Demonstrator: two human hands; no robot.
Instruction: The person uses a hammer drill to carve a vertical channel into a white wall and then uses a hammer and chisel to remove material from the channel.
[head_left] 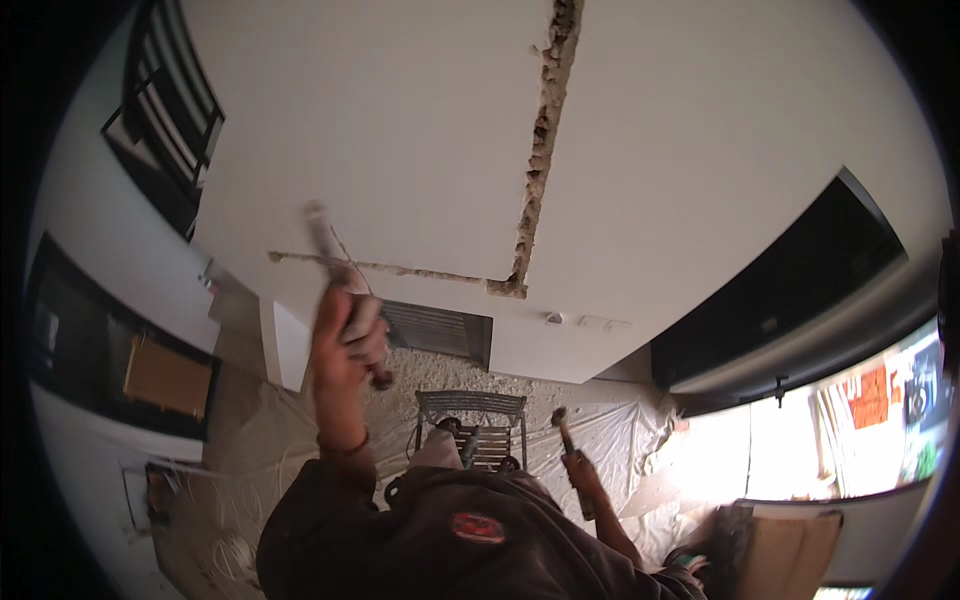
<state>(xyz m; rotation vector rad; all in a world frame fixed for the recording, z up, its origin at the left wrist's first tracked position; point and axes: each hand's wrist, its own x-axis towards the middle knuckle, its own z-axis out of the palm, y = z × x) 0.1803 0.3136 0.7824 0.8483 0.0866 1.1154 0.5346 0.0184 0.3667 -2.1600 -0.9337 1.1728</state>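
In front of the pale wall (400,130), my left hand (348,335) is raised and closed around a chisel (321,235). Motion blurs the tool; its upper end overlaps the narrow horizontal groove (430,273) in the view, and I cannot tell whether it touches the wall. Its lower end sticks out below my fist. Lower down on the right, my right hand (580,473) grips a hammer (566,435) by the handle, head up, apart from the wall and the chisel. A rough, wider vertical groove (538,170) runs down the wall and meets the horizontal one at a corner.
A dark slatted metal chair (472,405) stands below me, with small rubble (545,385) on the floor around it. Clear plastic sheeting (625,435) spreads over the floor. A wide black panel (780,270) is at the right, and coiled cable (232,555) lies at the lower left.
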